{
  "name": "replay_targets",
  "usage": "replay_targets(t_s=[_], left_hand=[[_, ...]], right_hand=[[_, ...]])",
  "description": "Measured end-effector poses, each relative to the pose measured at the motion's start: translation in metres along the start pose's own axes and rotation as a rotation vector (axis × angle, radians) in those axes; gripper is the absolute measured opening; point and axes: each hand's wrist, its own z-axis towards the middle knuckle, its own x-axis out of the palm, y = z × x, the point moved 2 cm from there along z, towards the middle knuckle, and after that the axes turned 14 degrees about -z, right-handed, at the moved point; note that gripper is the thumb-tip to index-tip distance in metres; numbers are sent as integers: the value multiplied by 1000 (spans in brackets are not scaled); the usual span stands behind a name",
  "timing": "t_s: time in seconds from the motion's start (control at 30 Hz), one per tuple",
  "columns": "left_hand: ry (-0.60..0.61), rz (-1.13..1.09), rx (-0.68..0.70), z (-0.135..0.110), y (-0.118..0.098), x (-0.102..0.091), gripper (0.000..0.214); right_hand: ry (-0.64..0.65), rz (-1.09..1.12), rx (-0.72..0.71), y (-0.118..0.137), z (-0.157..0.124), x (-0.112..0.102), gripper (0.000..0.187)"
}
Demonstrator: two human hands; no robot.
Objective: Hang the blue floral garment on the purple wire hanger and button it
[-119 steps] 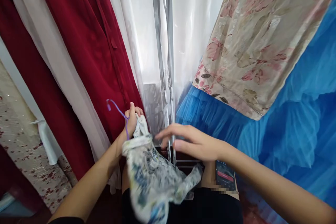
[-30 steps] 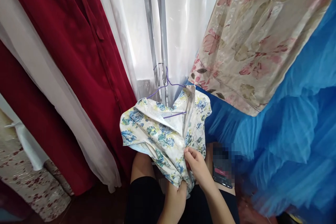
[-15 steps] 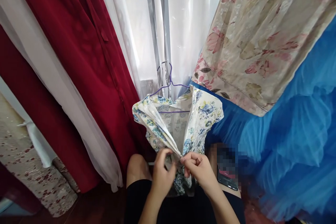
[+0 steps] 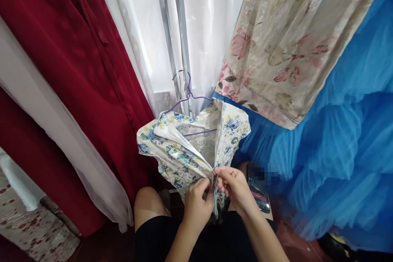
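Note:
A white dress (image 4: 232,123) with blue and yellow flowers hangs from a purple wire hanger (image 4: 190,95), its front or back opening spread in a long V. At the lower point of that V, my right hand (image 4: 236,188) pinches the edge of the opening between thumb and fingertips. Just below and to the left, my left hand (image 4: 198,204) is closed on the cloth beside the same opening. Whether a zipper pull sits between the right fingertips is hidden. The dress's lower part falls between my knees.
Metal bars (image 4: 167,20) stand behind the hanger, before white curtains (image 4: 208,28). Red cloth (image 4: 89,65) drapes at left. A beige floral garment (image 4: 276,45) and blue ruffled tulle (image 4: 331,139) hang at right. A phone (image 4: 259,190) rests on my right thigh.
My left hand has come down and right and now grips the cloth below my right hand. The right hand keeps its pinch, slightly higher. The view has shifted to the right.

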Motion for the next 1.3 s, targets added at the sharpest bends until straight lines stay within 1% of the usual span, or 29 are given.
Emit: replay_targets(t_s=[0.1, 0.2, 0.27, 0.33, 0.43, 0.53, 0.6, 0.63, 0.67, 0.73, 0.8, 0.83, 0.87, 0.9, 0.97, 1.0, 1.07, 1.17, 1.23, 1.3], left_hand=[[87, 98, 21, 6, -9, 6, 14], [137, 181, 46, 14, -19, 12, 16], [142, 223, 53, 17, -23, 16, 18], [154, 235, 52, 16, -23, 22, 20], [180, 179, 43, 9, -11, 28, 20], [157, 64, 1, 5, 8, 22, 12], [144, -39, -13, 10, 15, 9, 10], [126, -89, -9, 16, 15, -1, 10], [89, -132, 6, 23, 11, -12, 11], [-44, -181, 70, 43, -7, -37, 17], [-200, -195, 198, 66, -35, -61, 27], [-248, -203, 269, 78, -51, -71, 34], [-272, -199, 331, 90, -65, -79, 38], [-282, -177, 379, 101, -77, -84, 37], [-293, -99, 458, 118, -94, -90, 26], [-300, -49, 488, 125, -99, -91, 21], [-327, 41, 542, 133, -104, -91, 17], [-385, 135, 596, 141, -108, -94, 15], [-449, 180, 615, 149, -109, -105, 16], [-547, 190, 609, 163, -103, -127, 19]], right_hand=[[33, -19, -89, 41, 28, 3, 32], [104, -64, -183, 91, 62, 17, 28], [104, -63, -199, 120, 82, 29, 24], [51, -33, -192, 141, 95, 38, 19], [-6, -7, -248, 155, 99, 45, 17], [25, -67, -340, 153, 91, 45, 19], [44, -104, -366, 146, 85, 44, 21], [44, -115, -365, 142, 82, 43, 21], [40, -124, -364, 139, 80, 43, 20], [24, -147, -370, 135, 74, 42, 18], [31, -178, -403, 133, 67, 43, 16], [46, -199, -422, 133, 63, 43, 17], [67, -222, -441, 134, 60, 44, 18], [90, -246, -462, 134, 57, 45, 19], [118, -291, -518, 134, 54, 46, 23], [114, -310, -552, 133, 55, 47, 25], [80, -334, -611, 128, 63, 50, 25], [8, -378, -625, 116, 85, 55, 22], [-33, -440, -591, 106, 100, 58, 20], [-52, -509, -554, 97, 109, 61, 20]])
